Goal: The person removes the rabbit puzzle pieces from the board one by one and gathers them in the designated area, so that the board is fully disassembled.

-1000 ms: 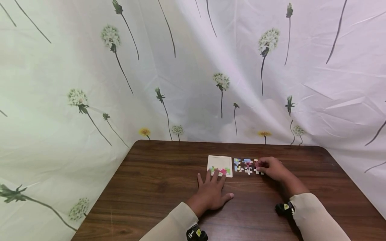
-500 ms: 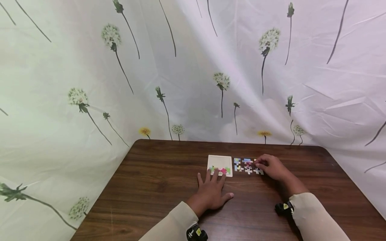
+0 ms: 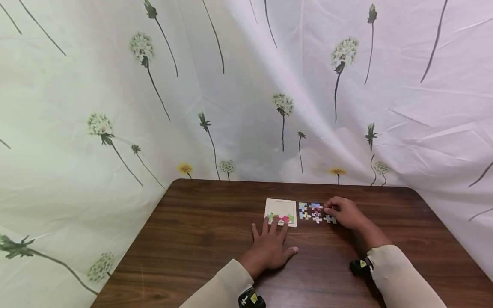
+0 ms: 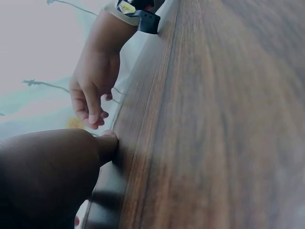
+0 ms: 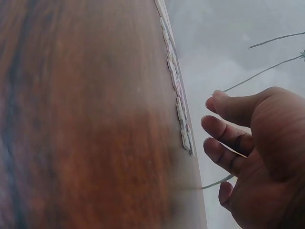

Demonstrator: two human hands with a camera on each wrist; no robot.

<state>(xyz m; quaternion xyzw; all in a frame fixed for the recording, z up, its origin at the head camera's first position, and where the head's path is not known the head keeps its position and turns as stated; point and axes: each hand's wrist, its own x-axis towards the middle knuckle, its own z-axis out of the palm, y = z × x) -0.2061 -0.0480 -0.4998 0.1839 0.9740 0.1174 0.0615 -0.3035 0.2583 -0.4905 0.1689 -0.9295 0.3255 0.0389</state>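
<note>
My left hand (image 3: 267,248) lies spread on the table, its fingertips at the lower edge of a square puzzle tray (image 3: 281,206). Inside the tray, a row of green and pink pieces (image 3: 286,218) fills the bottom. To its right lie several loose jigsaw pieces (image 3: 316,206) in two rows. Over the rightmost ones hovers my right hand (image 3: 346,214), partly covering an upper piece. In the right wrist view the right hand (image 5: 267,148) is raised off the tabletop, fingers loosely bent, and no piece shows between them. The left wrist view shows the left thumb (image 4: 107,143) against the wood.
The dark wooden table (image 3: 185,239) ends at a back edge just beyond the tray. Behind it hangs a pale curtain (image 3: 246,107) printed with dandelions. Black straps with small devices (image 3: 251,298) sit on both wrists.
My right hand has lifted slightly from the rightmost pieces and shifted a little left, uncovering more of the lower right piece. The left hand has stayed in place.
</note>
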